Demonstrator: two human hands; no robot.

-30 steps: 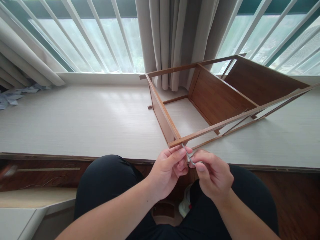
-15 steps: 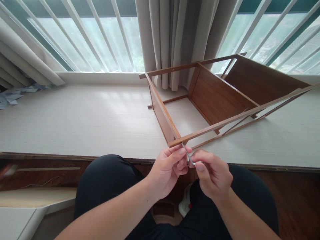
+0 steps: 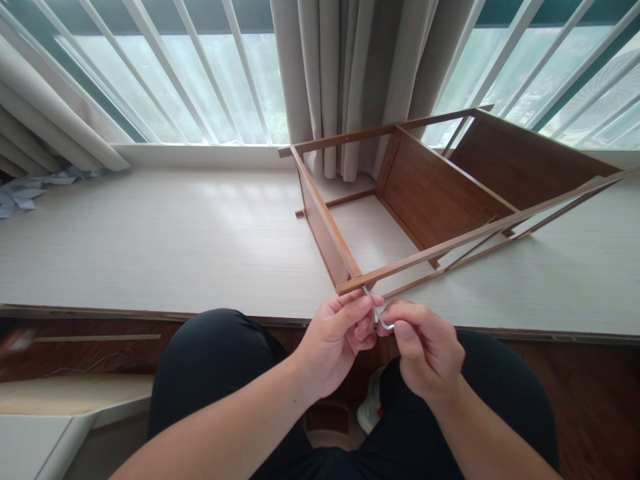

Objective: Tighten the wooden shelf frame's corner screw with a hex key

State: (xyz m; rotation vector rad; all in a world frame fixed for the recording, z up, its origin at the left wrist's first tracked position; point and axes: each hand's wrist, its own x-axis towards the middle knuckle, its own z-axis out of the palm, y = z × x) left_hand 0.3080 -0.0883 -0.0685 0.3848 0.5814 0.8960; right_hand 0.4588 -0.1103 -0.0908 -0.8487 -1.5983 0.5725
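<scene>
A brown wooden shelf frame (image 3: 440,193) lies on its side on the pale ledge, one corner pointing toward me. The long end of a silver Allen key (image 3: 376,312) meets the outer face of that near corner; the fastener there is too small to make out. My left hand (image 3: 337,340) is closed, thumb and fingers pinching the key's long arm just below the wood. At the bent end, my right hand (image 3: 427,350) pinches the short arm between thumb and forefinger.
The pale ledge (image 3: 165,233) spans the view, with its front edge above my knees. Grey curtains (image 3: 350,80) hang behind the frame, before barred windows. A white piece of furniture (image 3: 40,433) stands at lower left. Crumpled grey material (image 3: 25,193) lies at far left.
My right thumb and fingers have shifted slightly, so more of the Allen key's bent end shows. The left hand and the shelf frame stay in place.
</scene>
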